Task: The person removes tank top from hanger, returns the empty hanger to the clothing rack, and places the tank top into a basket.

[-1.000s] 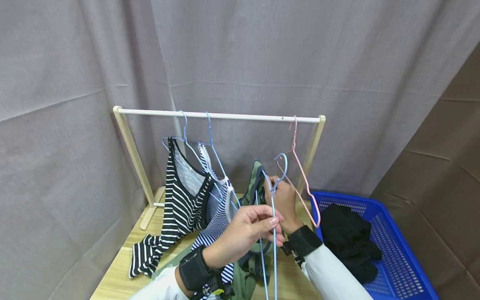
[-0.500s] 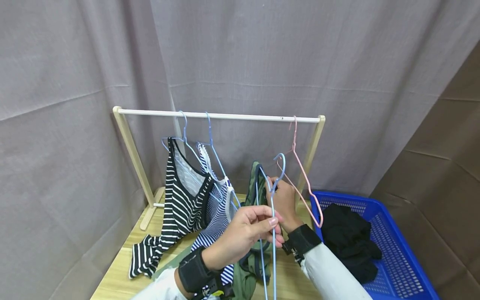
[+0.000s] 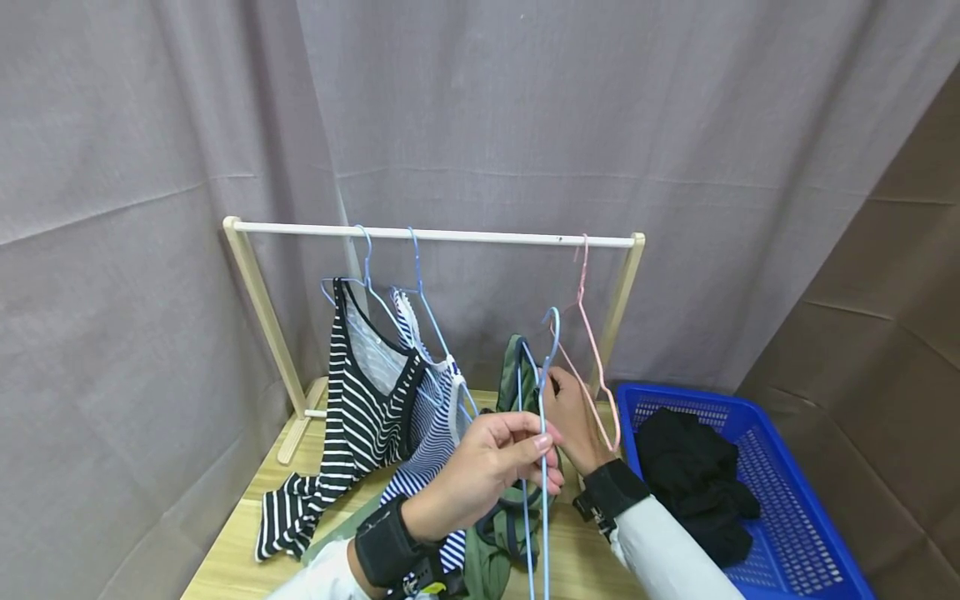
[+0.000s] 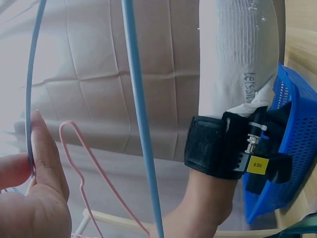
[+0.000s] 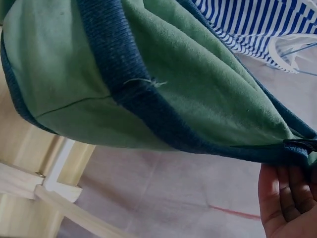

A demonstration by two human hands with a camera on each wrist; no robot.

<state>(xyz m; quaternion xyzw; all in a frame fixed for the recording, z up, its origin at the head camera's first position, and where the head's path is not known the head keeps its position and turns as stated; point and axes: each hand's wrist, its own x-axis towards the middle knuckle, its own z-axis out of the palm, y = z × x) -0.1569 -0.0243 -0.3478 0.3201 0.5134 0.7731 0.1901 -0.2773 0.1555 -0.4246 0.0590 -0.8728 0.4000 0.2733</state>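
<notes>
In the head view, my left hand (image 3: 491, 467) pinches one side of a light blue hanger (image 3: 544, 500) between thumb and fingers, its hook pointing up. My right hand (image 3: 573, 421) is just beyond that hanger, gripping the navy-trimmed edge of a green tank top (image 3: 491, 567). Part of the green top drapes over the hanger's far shoulder, and the rest hangs down to the table. In the right wrist view, curled fingers (image 5: 287, 191) hold the gathered navy trim, with the green fabric (image 5: 213, 89) stretched away from them.
A white-railed clothes rack (image 3: 487, 237) stands behind. On it hang a black-and-white striped top (image 3: 348, 417), a blue-and-white striped top (image 3: 431, 442) and a bare pink hanger (image 3: 589, 331) close to my right hand. A blue basket (image 3: 783, 483) with black cloth (image 3: 690, 475) sits at right.
My right hand has moved slightly down and right with the green top. The blue hanger's hook has turned and shifted left. The pink hanger has swung a little left.
</notes>
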